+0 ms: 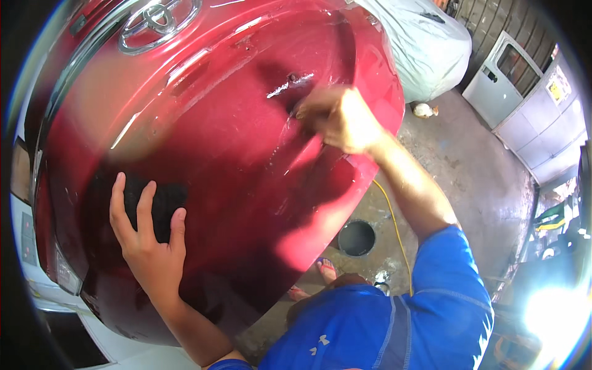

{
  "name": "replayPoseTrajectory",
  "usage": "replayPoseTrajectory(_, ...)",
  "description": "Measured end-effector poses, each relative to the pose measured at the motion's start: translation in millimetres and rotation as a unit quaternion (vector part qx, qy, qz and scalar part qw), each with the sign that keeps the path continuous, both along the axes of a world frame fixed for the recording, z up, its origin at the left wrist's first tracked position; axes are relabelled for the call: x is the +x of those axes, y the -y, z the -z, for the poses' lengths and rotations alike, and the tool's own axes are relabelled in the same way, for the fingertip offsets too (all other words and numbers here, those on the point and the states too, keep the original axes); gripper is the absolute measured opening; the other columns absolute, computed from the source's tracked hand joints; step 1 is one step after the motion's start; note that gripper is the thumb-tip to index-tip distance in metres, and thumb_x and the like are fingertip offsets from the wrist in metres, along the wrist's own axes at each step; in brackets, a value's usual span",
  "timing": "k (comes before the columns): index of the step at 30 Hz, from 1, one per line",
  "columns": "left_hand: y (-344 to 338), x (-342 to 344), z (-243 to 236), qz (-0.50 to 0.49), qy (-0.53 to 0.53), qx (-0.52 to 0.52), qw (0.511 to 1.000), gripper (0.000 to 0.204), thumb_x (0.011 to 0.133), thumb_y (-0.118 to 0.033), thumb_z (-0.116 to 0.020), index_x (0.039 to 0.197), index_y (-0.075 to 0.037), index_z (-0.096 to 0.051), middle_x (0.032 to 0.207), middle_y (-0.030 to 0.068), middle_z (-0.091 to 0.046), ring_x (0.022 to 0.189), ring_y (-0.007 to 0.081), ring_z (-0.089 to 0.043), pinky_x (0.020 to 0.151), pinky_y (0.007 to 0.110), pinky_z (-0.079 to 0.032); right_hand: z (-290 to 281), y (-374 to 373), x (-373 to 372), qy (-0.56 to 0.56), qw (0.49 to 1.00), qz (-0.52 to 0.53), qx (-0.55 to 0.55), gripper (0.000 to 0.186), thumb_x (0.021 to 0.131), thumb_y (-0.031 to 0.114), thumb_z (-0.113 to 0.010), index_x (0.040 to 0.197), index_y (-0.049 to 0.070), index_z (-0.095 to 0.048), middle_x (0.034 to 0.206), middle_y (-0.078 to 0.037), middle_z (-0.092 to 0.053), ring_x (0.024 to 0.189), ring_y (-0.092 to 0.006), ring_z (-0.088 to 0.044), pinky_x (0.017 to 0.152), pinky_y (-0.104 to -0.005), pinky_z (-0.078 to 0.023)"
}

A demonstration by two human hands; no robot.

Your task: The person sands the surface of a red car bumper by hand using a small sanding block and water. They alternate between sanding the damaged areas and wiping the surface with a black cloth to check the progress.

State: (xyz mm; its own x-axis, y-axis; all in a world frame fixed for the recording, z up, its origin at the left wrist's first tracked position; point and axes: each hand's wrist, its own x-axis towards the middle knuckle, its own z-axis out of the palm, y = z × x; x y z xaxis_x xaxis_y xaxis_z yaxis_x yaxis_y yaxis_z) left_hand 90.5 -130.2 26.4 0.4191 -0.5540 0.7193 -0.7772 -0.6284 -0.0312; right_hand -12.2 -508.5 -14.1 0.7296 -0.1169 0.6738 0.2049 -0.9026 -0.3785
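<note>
A glossy red car body panel (pixel 234 148) fills the middle of the view, with wet streaks (pixel 290 86) on its right part. My left hand (pixel 151 237) lies on the panel at the lower left, fingers spread. Under and between those fingers is a dark black patch (pixel 166 200); whether it is a cloth, a pad or a shadow I cannot tell. My right hand (pixel 345 120) is over the panel's right side, beside the wet streaks. It is blurred by motion, its fingers curled together and pointing left. Whatever lies beneath them is hidden in dark shadow.
A chrome emblem (pixel 160 24) sits at the panel's upper left. On the floor stand a bucket (pixel 356 238) and a yellow cord or hose (pixel 394 222). A small white and brown animal (pixel 424 110) is near a covered vehicle (pixel 425 49). A detached car door (pixel 502 80) leans behind.
</note>
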Motion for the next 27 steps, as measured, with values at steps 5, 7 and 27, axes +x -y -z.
replayPoseTrajectory(5,5.5,3.1,2.2,0.013,0.003,0.005,1.000,0.045,0.095,-0.027,-0.079,0.135,-0.009,-0.069,0.162,0.0154,-0.047,0.141,0.0437,-0.051,0.113,0.055,-0.048,19.4,53.7,21.1,0.088,0.991,0.099,-0.032,0.016,0.081,0.006,-0.076,0.097,0.006,-0.081,0.097,-0.014,-0.078,0.085,-0.0358,-0.075,0.083,-0.0434,-0.062)
replayPoseTrajectory(7,-4.1,3.1,3.4,-0.003,-0.002,0.008,1.000,0.046,0.094,-0.027,-0.079,0.135,-0.009,-0.069,0.162,0.0158,-0.047,0.141,0.0441,-0.051,0.113,0.055,-0.048,1.8,-9.7,5.4,0.017,0.999,0.029,-0.042,0.017,0.082,0.000,-0.072,0.095,0.008,-0.081,0.091,-0.013,-0.077,0.085,-0.0319,-0.075,0.080,-0.0398,-0.060)
replayPoseTrajectory(27,8.6,3.7,3.9,-0.019,-0.016,0.007,1.000,0.046,0.092,-0.022,-0.080,0.135,-0.010,-0.069,0.162,0.0165,-0.047,0.143,0.0447,-0.051,0.114,0.056,-0.047,-12.4,92.0,97.6,0.108,0.961,0.222,-0.125,0.015,0.089,0.023,-0.074,0.097,0.012,-0.081,0.092,-0.014,-0.078,0.086,-0.0340,-0.076,0.080,-0.0481,-0.056)
